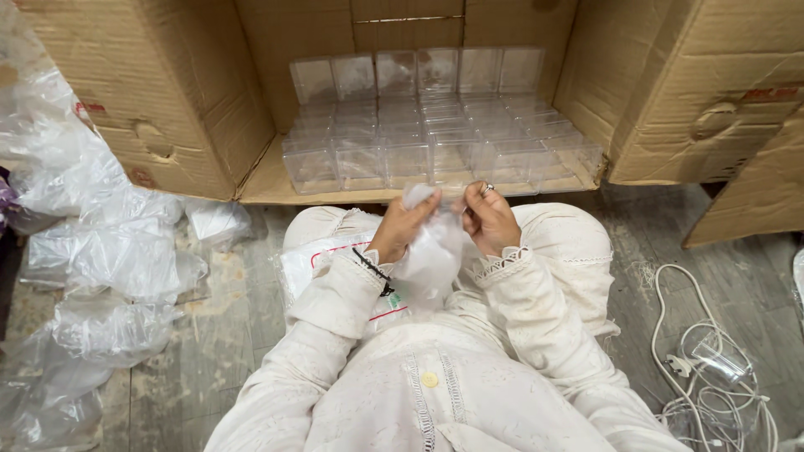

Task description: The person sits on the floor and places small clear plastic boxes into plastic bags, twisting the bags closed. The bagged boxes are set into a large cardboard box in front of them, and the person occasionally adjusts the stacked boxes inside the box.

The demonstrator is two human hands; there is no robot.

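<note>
1. Person sits on the grey wooden floor (251,276) in a cream embroidered garment (435,393), knees up.
2. Flat white plastic packet with a red-line label (322,259) lies across the lap, just under the left forearm; probably parked there for easy reach.
3. Left hand (400,226) and right hand (492,219) are both raised over the lap, fingers pinched closed on the top edge of a thin clear plastic bag (431,251). The bag hangs down between the wrists; a grip at each side looks suited to pulling the mouth apart. Contents can't be made out.
4. Crumpled clear plastic wrappers (109,259) heaped on the floor at left.
5. Coiled white cable with a plug (695,368) on the floor at right.
6. Beyond the knees, an open brown cardboard box (276,180) lies on its side, holding rows of small clear plastic cube boxes (435,142), packed tight, touching each other.
</note>
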